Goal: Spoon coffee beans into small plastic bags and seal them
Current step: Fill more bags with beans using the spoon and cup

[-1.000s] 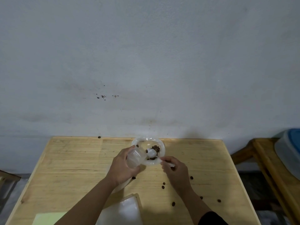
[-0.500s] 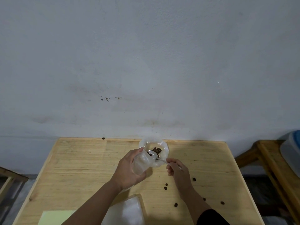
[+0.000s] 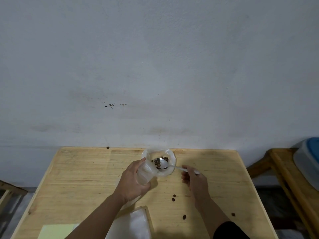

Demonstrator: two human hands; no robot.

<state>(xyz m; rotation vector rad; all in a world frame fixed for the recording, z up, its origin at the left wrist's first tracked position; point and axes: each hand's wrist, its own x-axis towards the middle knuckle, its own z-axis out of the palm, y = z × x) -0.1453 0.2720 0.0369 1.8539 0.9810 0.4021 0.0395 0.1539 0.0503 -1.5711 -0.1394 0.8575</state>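
Pale grey wall fills most of the view, with a light wooden table (image 3: 86, 178) pushed against it at the bottom. On the far middle of the table sits a clear plastic dish (image 3: 171, 156) holding a small pile of dark coffee beans (image 3: 164, 159). A metal spoon (image 3: 163, 163) lies with its bowl in the dish, and several beans rest on it.

Judging by what lies here, the job is at an early stage — a scoop is being taken, and the small plastic bag (image 3: 145, 172) in hand looks empty, with nothing sealed in sight. Filling and sealing are yet to be done. A few stray beans (image 3: 173, 197) lie scattered on the near right of the table, so some have spilled. At the near edge lies a stack of clear bags (image 3: 136, 223), with a pale yellow sheet (image 3: 57, 231) to its left.

Reaching in from the near left, the left hand (image 3: 133, 182) has its fingers and thumb curled round the bag, holding its mouth open and tilted toward the dish, just beside the spoon. From the near right comes the right hand (image 3: 194, 180) — knuckles up, fingers curled, pinching the spoon's thin handle at its near end. A dark sleeve shows at that forearm. At the far right stands a wooden bench (image 3: 279, 169) carrying a blue-lidded tub (image 3: 309, 163).
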